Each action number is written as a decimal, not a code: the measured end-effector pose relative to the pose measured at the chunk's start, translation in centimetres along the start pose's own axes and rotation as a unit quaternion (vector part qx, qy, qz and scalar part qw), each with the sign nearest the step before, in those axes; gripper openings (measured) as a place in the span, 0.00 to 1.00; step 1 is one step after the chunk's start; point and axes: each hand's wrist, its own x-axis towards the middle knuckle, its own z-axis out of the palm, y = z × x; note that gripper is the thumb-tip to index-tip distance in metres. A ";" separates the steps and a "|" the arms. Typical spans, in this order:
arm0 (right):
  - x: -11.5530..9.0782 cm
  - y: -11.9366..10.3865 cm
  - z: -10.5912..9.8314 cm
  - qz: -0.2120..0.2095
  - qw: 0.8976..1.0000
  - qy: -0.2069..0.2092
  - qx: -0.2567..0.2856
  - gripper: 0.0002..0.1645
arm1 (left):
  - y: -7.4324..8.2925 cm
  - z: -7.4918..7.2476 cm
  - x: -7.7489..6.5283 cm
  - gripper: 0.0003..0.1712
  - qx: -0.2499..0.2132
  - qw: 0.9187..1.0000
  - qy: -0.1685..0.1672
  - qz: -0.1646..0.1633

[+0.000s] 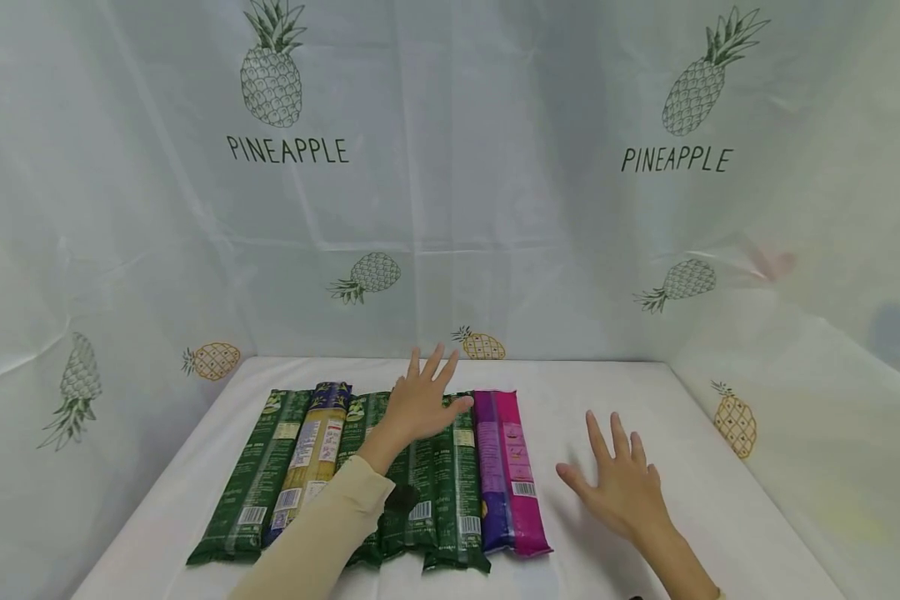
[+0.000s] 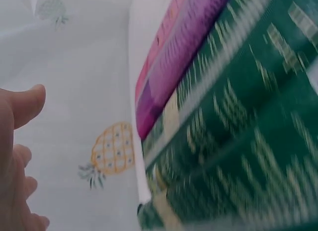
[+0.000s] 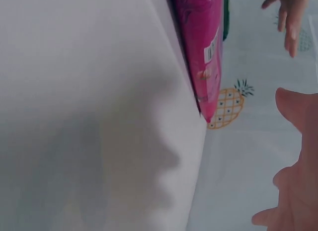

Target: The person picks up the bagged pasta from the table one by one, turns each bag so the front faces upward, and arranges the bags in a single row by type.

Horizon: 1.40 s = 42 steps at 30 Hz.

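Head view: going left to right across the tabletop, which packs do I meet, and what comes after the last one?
Green pack → yellow pack → three more green packs → pink-purple pack → right hand.

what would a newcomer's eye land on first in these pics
Probably the bright pink-and-purple packet, at the right end of a row of mostly green packets on the white table. Next come the left hand, spread above the row, and the right hand, spread over the table to its right. Large pineapple drawings mark the pale sheet behind.
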 end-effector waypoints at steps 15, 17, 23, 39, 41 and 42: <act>-0.2 -2.8 0.2 0.052 0.970 -0.107 0.211 0.58 | 3.4 2.7 2.3 0.49 -0.221 0.972 -0.070 -0.038; -0.1 -3.2 0.4 0.066 0.960 -0.114 0.248 0.58 | 3.6 3.0 2.4 0.49 -0.246 0.965 -0.074 -0.049; -0.4 -4.8 0.9 0.119 0.920 -0.133 0.349 0.58 | 4.1 4.0 2.5 0.46 -0.295 0.948 -0.075 -0.094; -0.8 -6.8 2.4 0.099 0.943 -0.162 0.273 0.64 | 4.2 5.5 2.8 0.42 -0.275 0.950 -0.090 -0.119; -0.9 -6.9 2.6 0.090 0.944 -0.166 0.269 0.65 | 4.2 5.5 2.9 0.43 -0.264 0.953 -0.090 -0.120; -0.9 -6.9 2.8 0.086 0.945 -0.166 0.269 0.65 | 4.2 5.5 2.9 0.43 -0.256 0.955 -0.090 -0.122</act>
